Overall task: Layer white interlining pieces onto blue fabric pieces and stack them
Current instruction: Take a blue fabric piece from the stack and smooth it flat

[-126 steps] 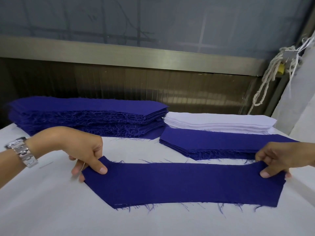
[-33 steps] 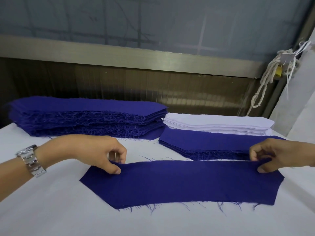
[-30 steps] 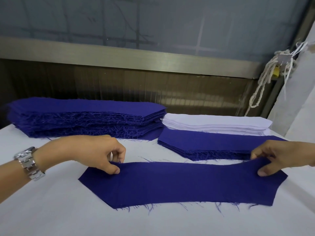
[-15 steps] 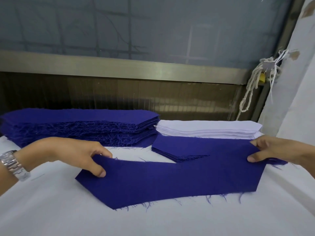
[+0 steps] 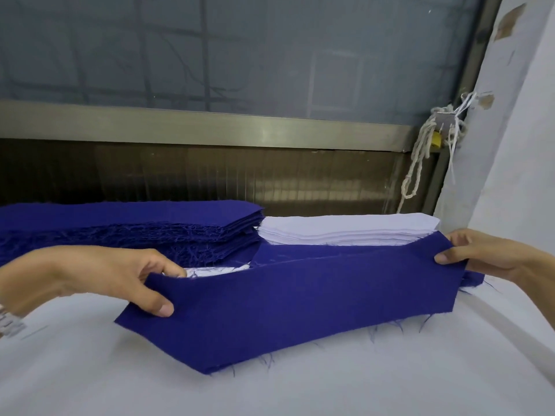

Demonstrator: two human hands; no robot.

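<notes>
A long blue fabric piece (image 5: 300,310) is lifted off the white table, tilted with its near edge hanging low. My left hand (image 5: 120,274) pinches its left end between thumb and fingers. My right hand (image 5: 486,256) pinches its right end. Behind it lies a low stack of blue pieces (image 5: 315,253), partly hidden by the lifted piece. A stack of white interlining pieces (image 5: 345,229) sits just behind that. A tall pile of blue fabric pieces (image 5: 126,223) fills the back left.
The white table (image 5: 300,391) stretches to the near edge. A metal rail and ribbed panel (image 5: 210,127) close off the back. A white rope bundle (image 5: 432,145) hangs at the right, next to a white wall (image 5: 516,145).
Both hands have lifted the blue piece off the table and carried it back and to the right, over the low blue stack. The camera has turned right and tilted up.
</notes>
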